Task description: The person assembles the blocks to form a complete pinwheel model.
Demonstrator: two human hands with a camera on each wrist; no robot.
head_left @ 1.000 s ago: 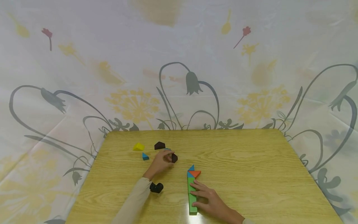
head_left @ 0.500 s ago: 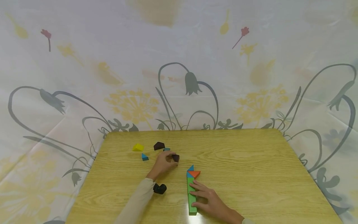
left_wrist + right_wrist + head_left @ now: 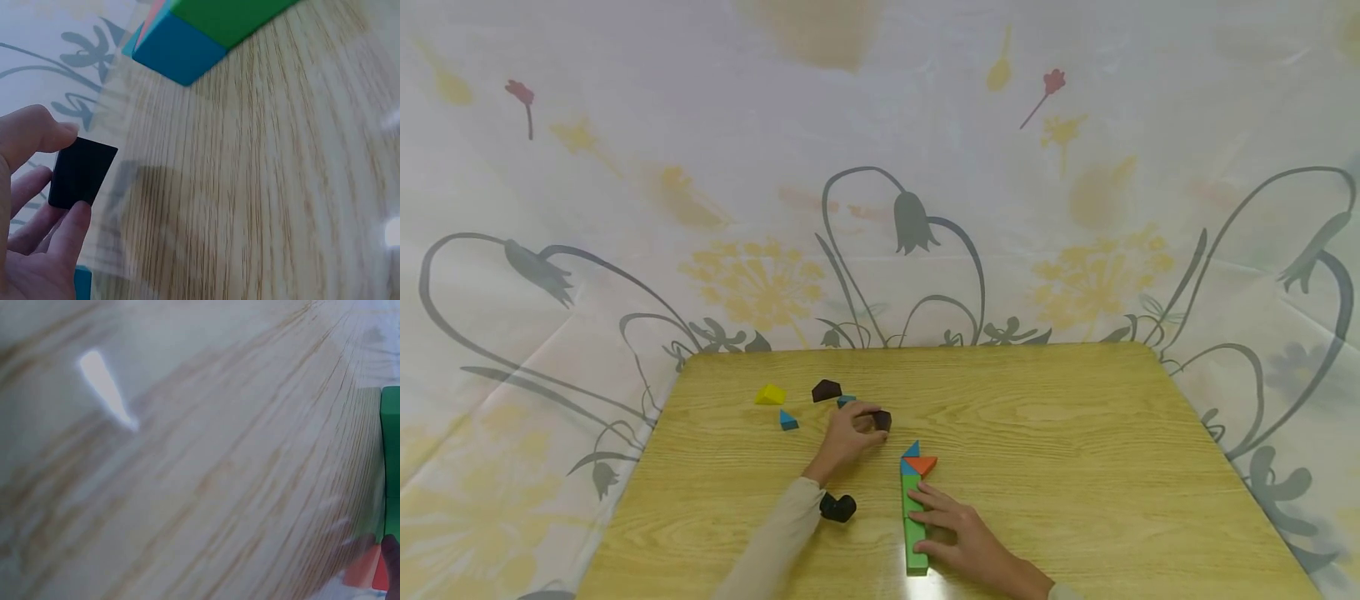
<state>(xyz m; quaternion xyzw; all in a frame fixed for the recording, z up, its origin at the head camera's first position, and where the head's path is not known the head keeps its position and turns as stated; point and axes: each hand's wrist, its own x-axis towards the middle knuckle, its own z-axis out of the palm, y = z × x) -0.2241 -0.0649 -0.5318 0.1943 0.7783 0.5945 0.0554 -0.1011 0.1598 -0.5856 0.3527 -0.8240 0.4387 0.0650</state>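
Observation:
My left hand [image 3: 846, 442] pinches a dark brown block [image 3: 883, 421] between thumb and fingers, above the table. In the left wrist view this block [image 3: 81, 174] shows a slanted side. My right hand [image 3: 962, 533] rests its fairly straight fingers along two green blocks [image 3: 915, 560], laid end to end. At their far end lie a blue triangular block [image 3: 907, 467], an orange-red triangular block [image 3: 922, 464] and another blue triangular block [image 3: 913, 450]. The right wrist view catches only a fingertip, green blocks [image 3: 392, 450] and a red edge.
Behind the left hand lie another dark brown block [image 3: 827, 390] and a partly hidden blue block [image 3: 847, 400]. Further left are a yellow block [image 3: 770, 395] and a blue triangular block [image 3: 787, 420]. A patterned cloth [image 3: 880, 275] hangs behind the wooden table [image 3: 1037, 417].
My left hand has carried the dark brown block rightward, closer to the row's far end, uncovering part of the blue block behind. The right hand has stayed on the green blocks.

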